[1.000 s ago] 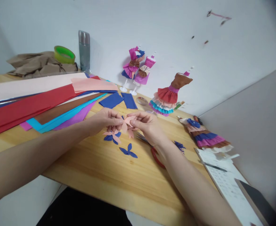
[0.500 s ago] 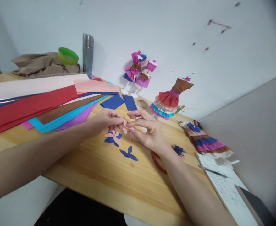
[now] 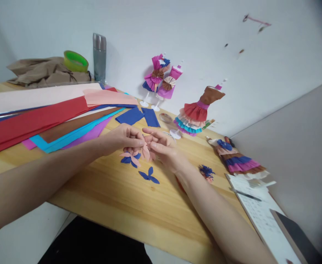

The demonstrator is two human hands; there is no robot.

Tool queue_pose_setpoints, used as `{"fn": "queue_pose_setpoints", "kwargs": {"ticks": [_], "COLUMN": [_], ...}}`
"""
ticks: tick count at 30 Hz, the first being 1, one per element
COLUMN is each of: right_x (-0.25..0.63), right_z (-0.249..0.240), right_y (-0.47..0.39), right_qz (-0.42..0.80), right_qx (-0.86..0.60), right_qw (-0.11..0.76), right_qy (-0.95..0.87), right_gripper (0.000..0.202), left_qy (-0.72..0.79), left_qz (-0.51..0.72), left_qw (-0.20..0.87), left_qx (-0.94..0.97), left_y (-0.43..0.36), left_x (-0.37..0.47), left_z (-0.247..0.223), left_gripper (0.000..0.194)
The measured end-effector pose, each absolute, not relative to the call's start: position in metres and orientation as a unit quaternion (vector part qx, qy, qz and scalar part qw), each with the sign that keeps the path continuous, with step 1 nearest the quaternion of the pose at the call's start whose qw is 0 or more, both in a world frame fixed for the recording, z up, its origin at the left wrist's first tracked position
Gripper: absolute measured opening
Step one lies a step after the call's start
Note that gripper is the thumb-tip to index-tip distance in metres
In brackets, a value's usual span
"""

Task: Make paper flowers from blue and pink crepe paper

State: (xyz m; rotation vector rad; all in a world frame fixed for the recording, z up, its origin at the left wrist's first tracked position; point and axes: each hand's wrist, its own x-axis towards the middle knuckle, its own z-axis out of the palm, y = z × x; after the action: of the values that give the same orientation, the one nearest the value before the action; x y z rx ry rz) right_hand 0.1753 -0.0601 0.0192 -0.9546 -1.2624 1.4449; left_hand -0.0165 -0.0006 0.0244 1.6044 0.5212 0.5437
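Note:
My left hand (image 3: 130, 137) and my right hand (image 3: 162, 146) meet above the table, both closed on a pink paper flower (image 3: 146, 151). Its petals hang down between my fingertips, and the upper part is hidden by them. Just below my left hand lies a pink petal cutout (image 3: 133, 158) on top of blue petal cutouts (image 3: 126, 160). Nearer me a single blue three-petal cutout (image 3: 149, 176) rests flat on the wood. Something red (image 3: 180, 183) shows partly from behind my right forearm.
Folded crepe paper sheets (image 3: 40, 119) spread over the left, with blue paper pieces (image 3: 129, 116) beside them. Behind stand a flask (image 3: 99, 57), a tape roll (image 3: 75, 61) and small dress forms (image 3: 202, 106). A fringed flower (image 3: 206, 172) and a notebook (image 3: 257, 205) lie at right.
My right hand has turned, its fingers now curling closer to the left around the pink flower. The flower's petals hang lower between the hands. The view has shifted slightly.

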Motion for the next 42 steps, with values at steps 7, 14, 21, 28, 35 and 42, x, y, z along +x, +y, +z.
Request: {"fn": "queue_pose_setpoints", "kwargs": {"ticks": [7,14,21,28,35,42], "right_x": [0.171,0.169,0.171,0.17,0.167,0.164], "right_z": [0.017,0.015,0.018,0.02,0.021,0.017], "right_y": [-0.062,-0.063,-0.062,-0.062,-0.062,-0.061], "right_qz": [0.607,0.608,0.543,0.514,0.465,0.475], "right_qx": [-0.399,-0.442,-0.497,-0.489,-0.497,-0.505], "right_qw": [0.477,0.454,0.456,0.469,0.469,0.464], "right_qy": [-0.495,-0.478,-0.5,-0.526,-0.563,-0.551], "right_gripper": [0.031,0.032,0.033,0.029,0.023,0.027], "left_qy": [0.245,0.279,0.287,0.271,0.281,0.301], "left_qz": [0.184,0.163,0.181,0.181,0.2,0.175], "left_qw": [0.634,0.633,0.614,0.677,0.675,0.646], "left_qx": [0.71,0.704,0.713,0.659,0.652,0.679], "left_y": [-0.006,-0.003,0.0,0.002,-0.001,0.0], "left_x": [-0.018,-0.015,-0.017,-0.017,-0.012,-0.017], "left_z": [0.037,0.031,0.03,0.022,0.013,0.024], "left_gripper": [0.013,0.01,0.017,0.034,0.012,0.003]}}
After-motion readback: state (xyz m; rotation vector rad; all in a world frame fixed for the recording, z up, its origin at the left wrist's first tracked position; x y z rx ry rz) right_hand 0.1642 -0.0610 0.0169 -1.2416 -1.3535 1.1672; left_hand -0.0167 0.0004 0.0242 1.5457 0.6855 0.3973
